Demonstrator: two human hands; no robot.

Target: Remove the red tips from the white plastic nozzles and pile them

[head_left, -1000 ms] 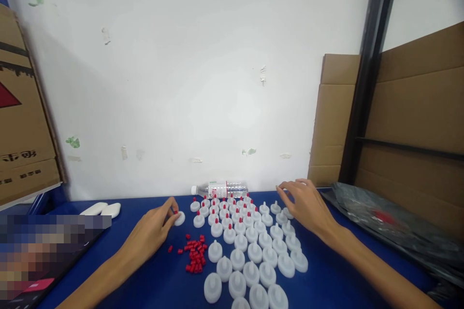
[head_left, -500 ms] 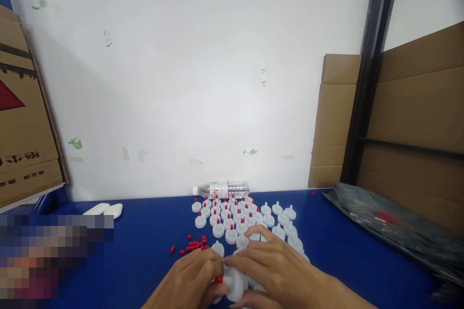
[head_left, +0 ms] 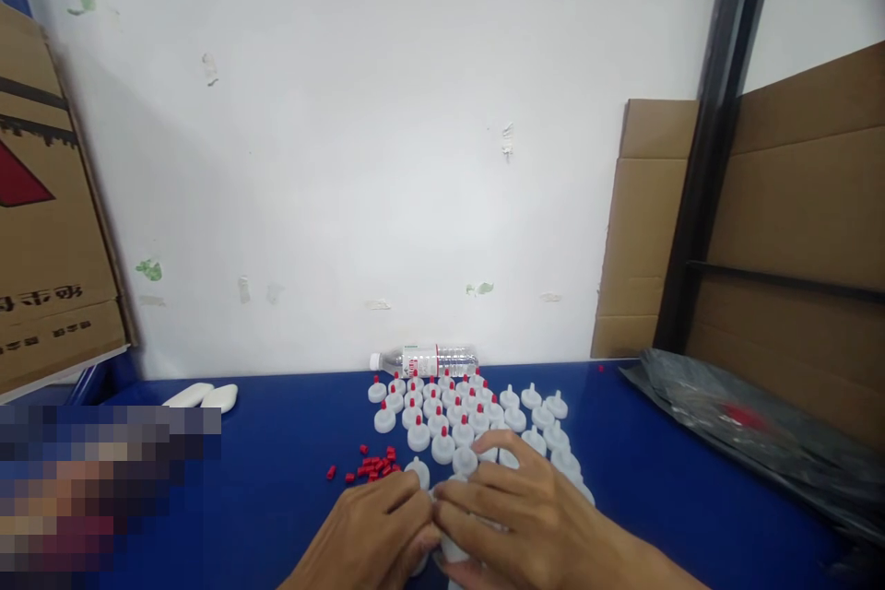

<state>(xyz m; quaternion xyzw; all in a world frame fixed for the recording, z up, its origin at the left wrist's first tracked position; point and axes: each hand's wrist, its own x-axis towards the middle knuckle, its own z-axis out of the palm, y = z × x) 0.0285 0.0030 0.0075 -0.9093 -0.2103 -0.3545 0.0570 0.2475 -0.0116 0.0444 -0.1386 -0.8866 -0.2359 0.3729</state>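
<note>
My right hand (head_left: 525, 502) is closed round a white nozzle cap (head_left: 452, 549), with its fingers curled over the cap's side. My left hand (head_left: 380, 521) is pinched at the nozzle end of that cap, touching the right fingertips. The small red tip cap in its fingers is hidden now. Beyond the hands, white nozzle caps with red tips (head_left: 443, 448) stand upright in rows. More white nozzle caps (head_left: 543, 415) with bare nozzles stand to the right, some partly covered by my right hand. Loose red tip caps (head_left: 373, 464) lie in a small pile by my left hand.
A clear plastic bottle (head_left: 432, 360) lies on its side against the wall behind the caps. Two white rounded objects (head_left: 219, 397) rest on the blue table (head_left: 277, 442) at left. A dark plastic bag (head_left: 733, 424) lies at right, near cardboard (head_left: 640, 230).
The left fingers have closed over the nozzle, and the red tip cap seen between them is now covered. The whole view has shifted slightly.
</note>
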